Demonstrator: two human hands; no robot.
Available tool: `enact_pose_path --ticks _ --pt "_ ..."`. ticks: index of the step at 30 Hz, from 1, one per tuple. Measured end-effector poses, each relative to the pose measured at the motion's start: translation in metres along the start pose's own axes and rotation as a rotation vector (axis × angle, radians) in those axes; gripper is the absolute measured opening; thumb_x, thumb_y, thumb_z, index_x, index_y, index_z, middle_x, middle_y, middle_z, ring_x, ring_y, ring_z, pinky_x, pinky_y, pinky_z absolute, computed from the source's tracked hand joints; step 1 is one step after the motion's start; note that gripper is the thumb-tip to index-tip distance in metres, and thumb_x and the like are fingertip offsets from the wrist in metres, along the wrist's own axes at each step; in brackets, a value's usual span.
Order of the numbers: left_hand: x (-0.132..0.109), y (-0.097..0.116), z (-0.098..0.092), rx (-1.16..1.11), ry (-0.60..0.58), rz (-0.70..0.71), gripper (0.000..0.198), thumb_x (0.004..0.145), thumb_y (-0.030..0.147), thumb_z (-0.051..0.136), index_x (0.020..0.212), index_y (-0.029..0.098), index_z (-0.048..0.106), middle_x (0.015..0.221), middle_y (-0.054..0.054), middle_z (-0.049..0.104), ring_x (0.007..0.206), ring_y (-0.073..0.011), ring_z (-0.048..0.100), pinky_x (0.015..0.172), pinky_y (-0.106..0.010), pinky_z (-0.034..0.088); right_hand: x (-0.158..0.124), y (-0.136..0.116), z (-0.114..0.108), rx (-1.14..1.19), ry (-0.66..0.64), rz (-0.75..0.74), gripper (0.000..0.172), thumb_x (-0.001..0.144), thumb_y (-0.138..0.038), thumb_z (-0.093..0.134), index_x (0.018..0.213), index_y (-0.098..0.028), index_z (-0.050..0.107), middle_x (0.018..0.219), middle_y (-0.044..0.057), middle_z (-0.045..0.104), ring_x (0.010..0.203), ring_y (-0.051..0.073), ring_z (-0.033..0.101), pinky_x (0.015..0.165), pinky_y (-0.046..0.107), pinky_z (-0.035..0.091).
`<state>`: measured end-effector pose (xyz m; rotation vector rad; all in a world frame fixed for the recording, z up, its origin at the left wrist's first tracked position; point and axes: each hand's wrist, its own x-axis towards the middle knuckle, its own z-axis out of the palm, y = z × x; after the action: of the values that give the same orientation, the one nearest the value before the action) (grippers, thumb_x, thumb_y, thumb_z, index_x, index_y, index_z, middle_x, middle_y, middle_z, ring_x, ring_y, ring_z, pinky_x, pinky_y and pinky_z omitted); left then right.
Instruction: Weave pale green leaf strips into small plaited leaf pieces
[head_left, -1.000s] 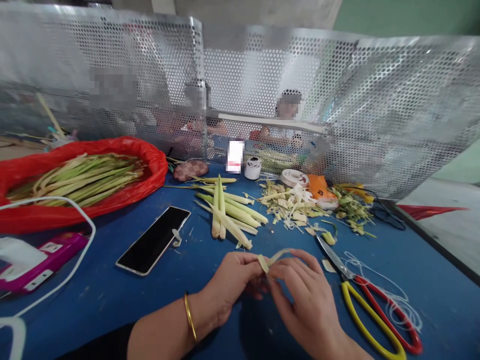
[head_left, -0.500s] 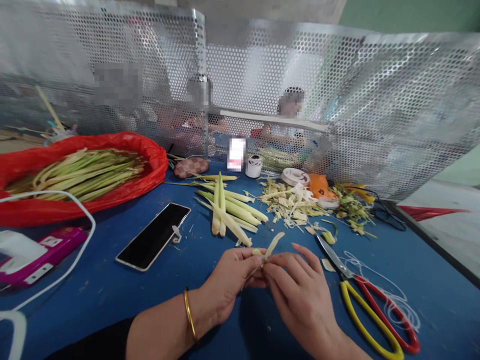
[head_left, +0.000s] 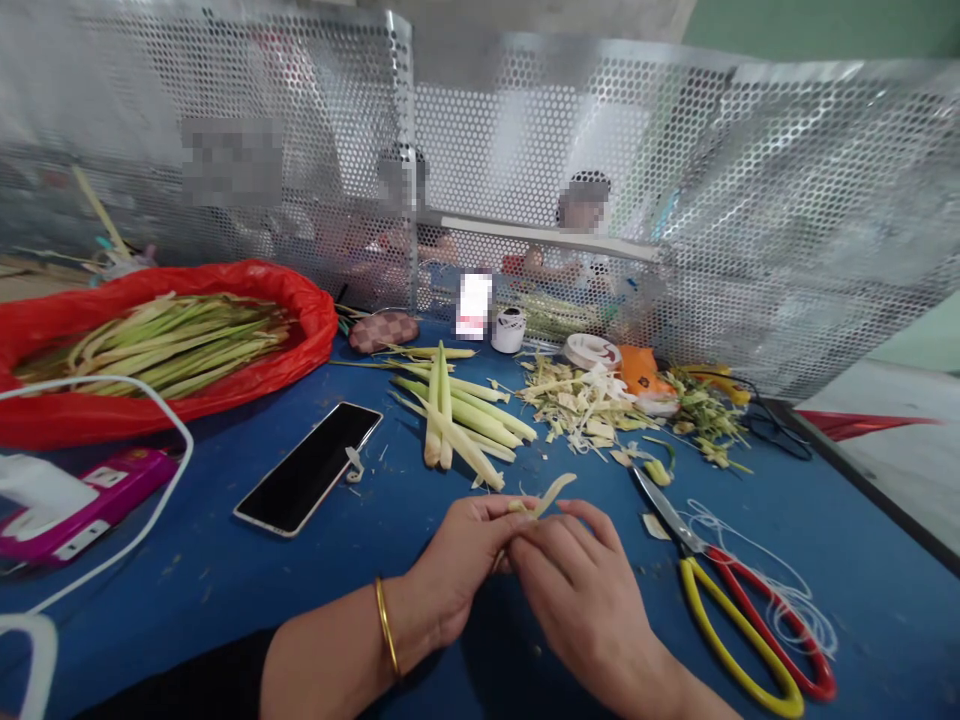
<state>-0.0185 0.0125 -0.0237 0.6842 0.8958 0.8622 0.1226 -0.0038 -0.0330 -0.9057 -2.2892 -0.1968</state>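
Desk (head_left: 195,610): bag (head_left: 319,320) at left, leaves (head_left: 176,345) in it. Power strip (head_left: 124,492) before bag; phone (head_left: 309,470) right of power strip. Leaf piece (head_left: 555,493) between left hand (head_left: 459,560) and right hand (head_left: 581,590); stalks (head_left: 466,422) beyond. Scraps (head_left: 574,400) right of stalks, tape roll (head_left: 577,354) behind scraps. Scissors (head_left: 699,546) right of right hand, cord (head_left: 806,620) beside them. Partition (head_left: 465,140) along rear.

Black left sleeve (head_left: 191,680), thin shiny gold bangle (head_left: 387,628) around left wrist (head_left: 412,608), bare hands (head_left: 585,585)

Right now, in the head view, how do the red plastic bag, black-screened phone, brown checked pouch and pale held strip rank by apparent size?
Red plastic bag
Black-screened phone
Brown checked pouch
Pale strip, judged by its visible part
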Motion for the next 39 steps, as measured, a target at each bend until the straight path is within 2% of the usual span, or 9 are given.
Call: enact_pose_path --ticks 10,16,20,25,27,30,32,35,39 --pt "0.000 0.008 0.000 0.048 0.072 -0.065 0.029 0.069 0.021 0.070 0.096 0.009 0.074 0.081 -0.010 0.073 0.069 -0.0138 0.064 0.072 -0.027 0.051 0.003 0.003 -0.001 0.514 0.150 0.719 0.018 0.084 -0.022 0.055 0.066 -0.021 0.054 0.066 -0.001 0.056 0.064 0.015 0.054 0.062 0.026 0.042" --pt "0.000 0.010 0.001 0.104 0.055 -0.034 0.028 0.067 0.020 0.075 0.093 0.011 0.074 0.084 -0.007 0.072 0.071 -0.0115 0.063 0.070 -0.022 0.050 0.007 0.002 -0.002 0.669 0.154 0.946 0.019 0.076 -0.032 0.059 0.062 -0.020 0.055 0.058 -0.001 0.055 0.058 0.015 0.050 0.054 0.024 0.040" --pt "0.000 0.011 0.002 0.115 0.104 -0.043 0.027 0.068 0.020 0.074 0.093 0.009 0.073 0.073 -0.005 0.070 0.064 -0.0110 0.063 0.065 -0.021 0.050 0.007 0.003 0.000 0.693 0.115 0.989 0.022 0.075 -0.035 0.060 0.061 -0.019 0.055 0.057 0.000 0.055 0.057 0.015 0.049 0.052 0.024 0.040" --pt "0.002 0.015 0.000 0.097 0.173 -0.027 0.026 0.070 0.019 0.071 0.094 0.008 0.071 0.063 -0.004 0.068 0.056 -0.0101 0.061 0.056 -0.019 0.047 0.002 0.009 -0.001 0.488 0.069 0.801 0.016 0.085 -0.031 0.056 0.074 -0.019 0.059 0.067 0.001 0.061 0.063 0.017 0.056 0.058 0.026 0.044" --pt "0.002 0.017 -0.001 0.083 0.197 -0.021 0.023 0.070 0.019 0.070 0.090 0.008 0.070 0.063 -0.003 0.068 0.056 -0.0096 0.061 0.055 -0.018 0.046 0.001 0.014 -0.005 0.293 0.066 0.552 0.009 0.088 -0.022 0.054 0.085 -0.019 0.061 0.077 0.003 0.064 0.071 0.018 0.058 0.064 0.028 0.045" --pt "0.002 0.018 -0.002 0.057 0.198 -0.026 0.017 0.069 0.020 0.071 0.083 0.010 0.068 0.063 -0.001 0.066 0.056 -0.0093 0.061 0.054 -0.018 0.046 0.002 0.020 -0.011 0.066 0.020 0.145 0.024 0.091 -0.011 0.045 0.102 -0.020 0.064 0.088 0.006 0.067 0.079 0.019 0.059 0.071 0.031 0.044" --pt "0.003 0.018 -0.003 0.055 0.195 -0.021 0.016 0.068 0.020 0.071 0.080 0.011 0.067 0.063 0.000 0.065 0.055 -0.0084 0.060 0.053 -0.017 0.045 0.004 0.023 -0.013 -0.012 -0.003 -0.014 0.029 0.092 -0.008 0.042 0.106 -0.020 0.065 0.089 0.006 0.068 0.079 0.019 0.060 0.074 0.032 0.043" --pt "0.003 0.016 -0.003 0.077 0.191 -0.005 0.015 0.066 0.019 0.071 0.079 0.012 0.066 0.064 0.000 0.066 0.053 -0.0078 0.058 0.051 -0.017 0.044 0.006 0.023 -0.014 -0.032 -0.014 -0.101 0.029 0.092 -0.007 0.042 0.102 -0.021 0.066 0.088 0.004 0.068 0.080 0.017 0.061 0.082 0.034 0.042" --pt "0.003 0.015 -0.002 0.152 0.148 0.027 0.013 0.065 0.020 0.070 0.075 0.011 0.068 0.061 -0.001 0.065 0.053 -0.0100 0.060 0.051 -0.019 0.044 0.006 0.020 -0.015 0.016 0.042 -0.042 0.026 0.092 -0.010 0.046 0.099 -0.023 0.067 0.088 0.002 0.069 0.085 0.017 0.062 0.092 0.037 0.037"
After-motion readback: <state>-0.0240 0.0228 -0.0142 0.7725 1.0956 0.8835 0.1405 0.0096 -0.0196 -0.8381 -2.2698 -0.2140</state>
